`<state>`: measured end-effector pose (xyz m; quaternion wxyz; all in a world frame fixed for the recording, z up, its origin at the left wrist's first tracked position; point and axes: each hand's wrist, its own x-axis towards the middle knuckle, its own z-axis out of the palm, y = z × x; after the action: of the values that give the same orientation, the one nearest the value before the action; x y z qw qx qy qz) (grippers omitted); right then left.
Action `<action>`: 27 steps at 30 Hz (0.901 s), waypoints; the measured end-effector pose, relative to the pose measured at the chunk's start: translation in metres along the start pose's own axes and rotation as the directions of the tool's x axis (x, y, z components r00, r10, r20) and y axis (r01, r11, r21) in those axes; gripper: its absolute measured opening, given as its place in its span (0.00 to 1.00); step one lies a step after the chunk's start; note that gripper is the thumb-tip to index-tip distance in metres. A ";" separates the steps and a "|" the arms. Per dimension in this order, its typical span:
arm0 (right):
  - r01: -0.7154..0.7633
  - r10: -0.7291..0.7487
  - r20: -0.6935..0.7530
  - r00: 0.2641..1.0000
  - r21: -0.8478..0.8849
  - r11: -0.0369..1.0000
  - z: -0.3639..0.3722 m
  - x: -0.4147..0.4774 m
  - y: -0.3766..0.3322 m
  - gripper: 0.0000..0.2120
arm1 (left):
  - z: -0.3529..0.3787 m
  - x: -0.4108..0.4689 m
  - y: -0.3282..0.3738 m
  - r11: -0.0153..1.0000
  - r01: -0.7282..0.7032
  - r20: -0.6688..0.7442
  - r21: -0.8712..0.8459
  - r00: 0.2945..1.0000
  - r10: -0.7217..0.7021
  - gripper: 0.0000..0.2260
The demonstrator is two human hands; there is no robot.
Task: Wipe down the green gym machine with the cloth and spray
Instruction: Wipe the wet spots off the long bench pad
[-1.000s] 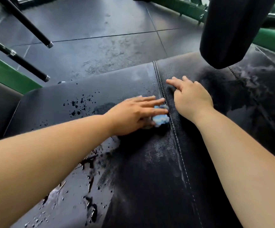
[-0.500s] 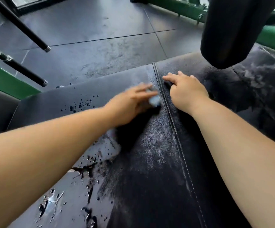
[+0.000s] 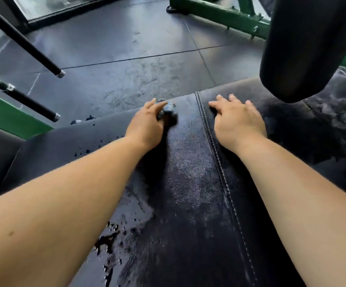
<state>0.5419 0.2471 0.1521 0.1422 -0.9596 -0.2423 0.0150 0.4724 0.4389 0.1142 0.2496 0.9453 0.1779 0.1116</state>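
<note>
The cloth (image 3: 169,109), small, bunched and blue-grey, lay at the far edge of the black pad (image 3: 188,193) of the green gym machine, just left of the stitched seam (image 3: 219,166). The left hand (image 3: 147,125) pressed it down, and its fingers (image 3: 160,104) were stretched over the cloth, not curled round it; the picture was a little blurred there. The palm covered most of the cloth, so only its far end showed.

The right hand (image 3: 238,121) rested flat on the pad on the other side of the seam, apart from the cloth, with its fingers (image 3: 215,104) spread and released, holding nothing.

The pad was wet and shiny between the two forearms, and dark drops of liquid (image 3: 110,241) lay on its left part, near the left forearm. A thick black roller cushion (image 3: 304,48) hung over the right far corner of the pad and hid the surface behind it.

Beyond the pad was the dark floor (image 3: 126,48). A green frame (image 3: 219,15) stood at the far side of the floor. On the left, two black bars (image 3: 29,46) reached over the floor, above another green part (image 3: 6,114) of a machine.
</note>
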 end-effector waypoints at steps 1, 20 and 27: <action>0.012 -0.012 -0.002 1.000 -0.008 1.000 0.001 0.001 -0.001 0.24 | 0.000 0.004 -0.007 0.994 0.105 -0.046 0.004 0.993 -0.104 0.21; -0.037 0.037 0.016 0.999 -0.011 0.999 0.004 0.006 -0.015 0.24 | 0.006 -0.076 0.018 0.994 -0.097 -0.066 -0.052 0.993 0.093 0.20; -0.037 0.037 0.003 0.999 -0.003 0.999 0.006 0.007 -0.015 0.24 | -0.037 -0.051 -0.054 0.967 -0.254 0.121 0.017 0.960 0.251 0.20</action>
<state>0.5404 0.2647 0.1511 0.1401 -0.9641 -0.2249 0.0186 0.3995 0.4786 0.1121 0.2280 0.9691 0.0426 0.0836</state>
